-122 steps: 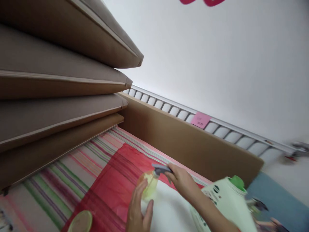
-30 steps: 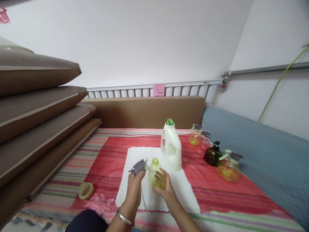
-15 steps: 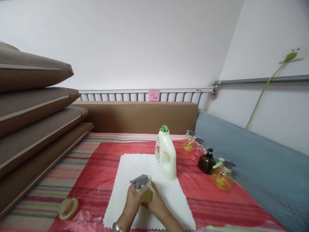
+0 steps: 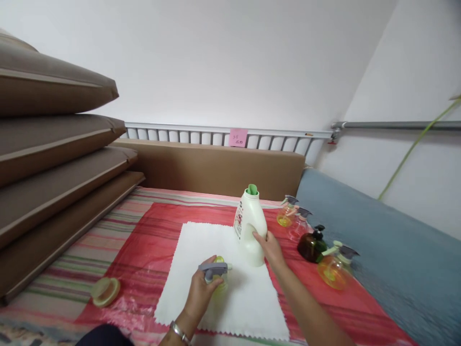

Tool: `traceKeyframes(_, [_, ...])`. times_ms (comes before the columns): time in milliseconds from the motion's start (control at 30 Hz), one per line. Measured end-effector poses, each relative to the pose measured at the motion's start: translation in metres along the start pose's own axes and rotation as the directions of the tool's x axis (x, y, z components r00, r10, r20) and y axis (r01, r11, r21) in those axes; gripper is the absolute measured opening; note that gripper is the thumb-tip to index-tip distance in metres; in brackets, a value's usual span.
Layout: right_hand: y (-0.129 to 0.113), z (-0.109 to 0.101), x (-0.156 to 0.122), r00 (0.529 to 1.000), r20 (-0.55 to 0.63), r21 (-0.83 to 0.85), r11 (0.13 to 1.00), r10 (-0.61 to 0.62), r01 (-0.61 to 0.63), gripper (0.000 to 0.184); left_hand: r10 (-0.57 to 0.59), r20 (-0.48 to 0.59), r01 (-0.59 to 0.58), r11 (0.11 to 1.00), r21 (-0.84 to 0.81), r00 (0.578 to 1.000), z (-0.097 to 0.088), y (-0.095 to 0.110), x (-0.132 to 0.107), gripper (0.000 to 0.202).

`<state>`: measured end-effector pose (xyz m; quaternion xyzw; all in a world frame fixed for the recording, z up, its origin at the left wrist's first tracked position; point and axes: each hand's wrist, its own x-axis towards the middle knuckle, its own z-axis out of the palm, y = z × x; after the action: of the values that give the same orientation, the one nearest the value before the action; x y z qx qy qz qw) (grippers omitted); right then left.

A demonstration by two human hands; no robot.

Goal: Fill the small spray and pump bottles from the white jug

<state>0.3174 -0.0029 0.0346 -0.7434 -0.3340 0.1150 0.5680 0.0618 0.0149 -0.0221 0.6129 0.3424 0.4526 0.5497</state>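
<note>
My left hand (image 4: 200, 293) is closed round a small yellow-green spray bottle (image 4: 218, 278) with a grey trigger head, standing on a white cloth (image 4: 223, 307). My right hand (image 4: 271, 249) reaches forward and grips the handle side of a white detergent jug (image 4: 248, 225) with a green spout, which stands upright at the cloth's far edge. A silver bracelet sits on my left wrist.
A round pale-green cap (image 4: 104, 291) lies left on the red plastic sheet (image 4: 151, 240). Several small spray bottles stand at right, orange ones (image 4: 333, 269) and a dark one (image 4: 311, 244). Stacked brown cushions (image 4: 54, 158) fill the left; a blue mat (image 4: 378, 240) lies right.
My right hand left the small spray bottle and moved forward onto the white jug. The left hand stays on the spray bottle, whose trigger head now sits on it.
</note>
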Motion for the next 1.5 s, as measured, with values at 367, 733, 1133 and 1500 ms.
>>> traceKeyframes(367, [-0.063, -0.040, -0.017, 0.972, 0.225, -0.115, 0.988, -0.070, 0.098, 0.037, 0.049, 0.051, -0.050, 0.999, 0.008, 0.998, -0.003, 0.002, -0.002, 0.061])
traceKeyframes(733, [-0.083, -0.154, -0.051, 0.760, 0.632, -0.354, 0.929, 0.151, 0.109, 0.036, 0.078, 0.056, -0.079, 0.997, 0.013, 0.995, -0.002, 0.002, -0.006, 0.060])
traceKeyframes(1133, [-0.128, -0.164, -0.065, 0.623, 0.766, -0.419, 0.859, 0.160, 0.294, 0.038, 0.135, 0.077, -0.138, 0.990, 0.035, 0.988, 0.002, 0.000, -0.010, 0.059])
traceKeyframes(1500, [-0.142, -0.144, -0.062, 0.600, 0.783, -0.483, 0.769, 0.165, 0.418, 0.038, 0.156, 0.097, -0.164, 0.984, 0.074, 0.983, 0.003, -0.007, -0.009, 0.060])
